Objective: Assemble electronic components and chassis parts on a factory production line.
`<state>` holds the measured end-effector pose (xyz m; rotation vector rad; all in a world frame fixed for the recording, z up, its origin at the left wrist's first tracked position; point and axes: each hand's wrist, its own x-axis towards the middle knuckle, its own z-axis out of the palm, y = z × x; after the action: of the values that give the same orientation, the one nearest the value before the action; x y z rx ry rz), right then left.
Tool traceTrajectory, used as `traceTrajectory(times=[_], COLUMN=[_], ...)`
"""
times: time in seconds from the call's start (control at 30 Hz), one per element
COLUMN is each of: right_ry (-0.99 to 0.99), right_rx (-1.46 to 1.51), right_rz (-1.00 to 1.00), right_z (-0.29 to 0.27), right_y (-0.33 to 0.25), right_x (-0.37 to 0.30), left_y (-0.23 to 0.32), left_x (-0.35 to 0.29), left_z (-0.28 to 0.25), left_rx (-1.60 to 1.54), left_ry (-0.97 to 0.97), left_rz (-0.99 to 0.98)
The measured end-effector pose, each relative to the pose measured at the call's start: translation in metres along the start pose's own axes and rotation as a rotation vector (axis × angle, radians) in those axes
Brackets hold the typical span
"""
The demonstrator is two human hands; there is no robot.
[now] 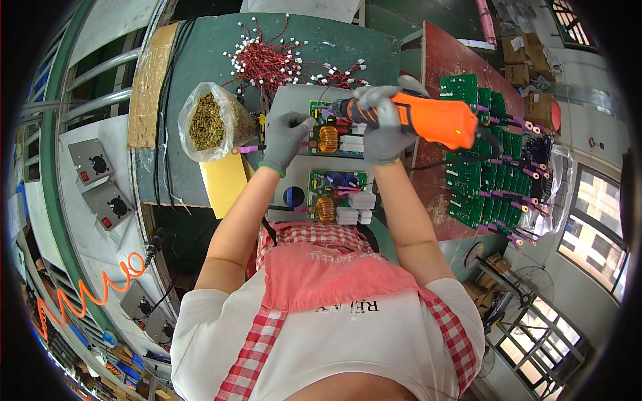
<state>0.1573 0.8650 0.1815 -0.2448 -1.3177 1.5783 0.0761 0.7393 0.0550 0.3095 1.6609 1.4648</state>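
Observation:
My right hand (388, 127), in a grey glove, grips an orange electric screwdriver (438, 120). Its dark front end points left, over the far circuit board (317, 107). My left hand (284, 140), also gloved, is closed at that board's left edge, thumb and fingers pressed together; whatever they pinch is hidden. The board carries a copper-wound coil (328, 139) and white block parts, and lies on a grey metal plate (294, 99). Nearer me, a similar circuit board (319, 179) with its own coil (326, 208) rests on grey metal too.
A clear bag of small brass-coloured hardware (207, 127) stands left of my left hand, above a yellow sheet (224, 184). Red-and-black wires with white connectors (267, 61) pile up at the back. Green circuit boards (485, 167) with purple-sleeved leads are stacked on the red surface at right.

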Motion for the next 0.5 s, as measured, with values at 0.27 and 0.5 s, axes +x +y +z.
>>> traceTrajectory(times=[0.27,0.5], right_ry=[-0.001,-0.018], right_rx=[-0.135,-0.118], right_rz=[0.056,0.048], right_z=[-0.007,-0.006], right_y=[0.047,0.052], right_x=[0.004,0.006], left_y=[-0.001,0.001], left_x=[0.054,0.058], left_z=[-0.006,-0.013], left_rx=[0.666,0.735], left_ry=[0.055,-0.047], left_rz=[0.289,0.361])
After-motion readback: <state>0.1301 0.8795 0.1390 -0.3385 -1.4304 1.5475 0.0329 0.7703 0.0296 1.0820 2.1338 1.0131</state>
